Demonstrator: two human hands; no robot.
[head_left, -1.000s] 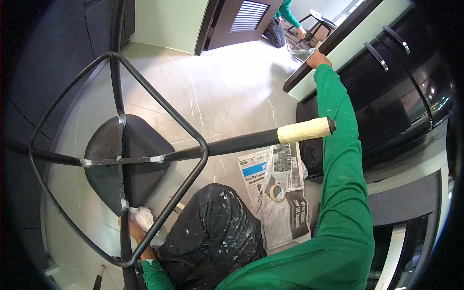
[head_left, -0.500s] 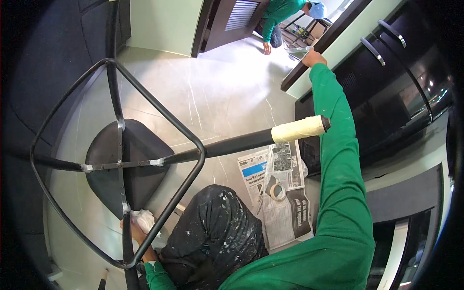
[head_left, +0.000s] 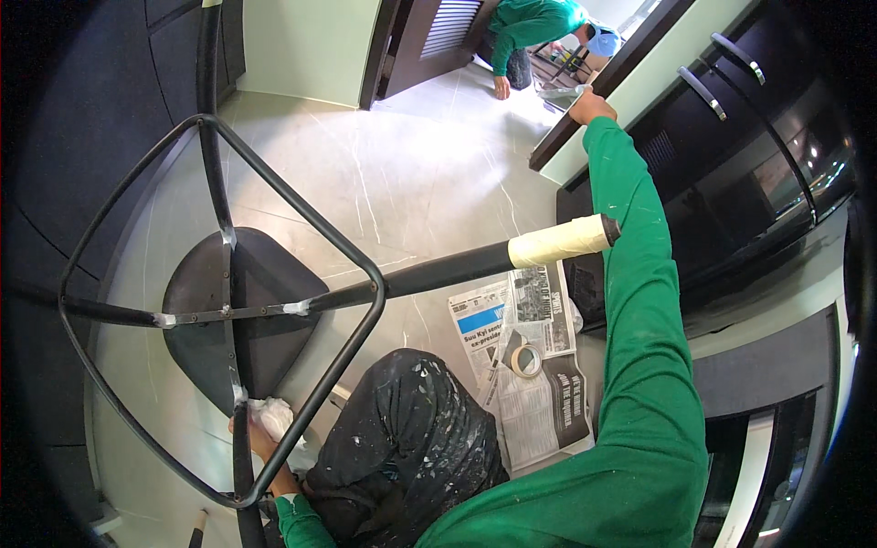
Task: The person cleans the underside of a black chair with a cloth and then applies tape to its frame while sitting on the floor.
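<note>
An upturned black stool (head_left: 247,356) has its seat down on the floor, its legs and ring footrest rising toward me. White patches mark the joints where the legs meet the frame. My left hand (head_left: 263,447) is closed about the near stool leg (head_left: 241,452), its fingers partly behind the tube. Beside that hand is a crumpled white cloth or plastic (head_left: 272,417). Far to the right, my right hand (head_left: 594,108) is stretched toward the doorway. Its fingers are closed, with a pale, shiny, thin thing (head_left: 562,92) at them that I cannot make out.
Masking tape (head_left: 526,361) lies on spread newspaper (head_left: 539,429) by my knee. Pale tape wraps one leg end (head_left: 562,243). A co-worker (head_left: 539,27) in green crouches at the doorway, one hand on the floor. A black glossy cabinet (head_left: 758,128) stands right.
The co-worker's body and hand have shifted slightly left and up. My right hand has moved very slightly, while my left hand and the stool are almost still.
</note>
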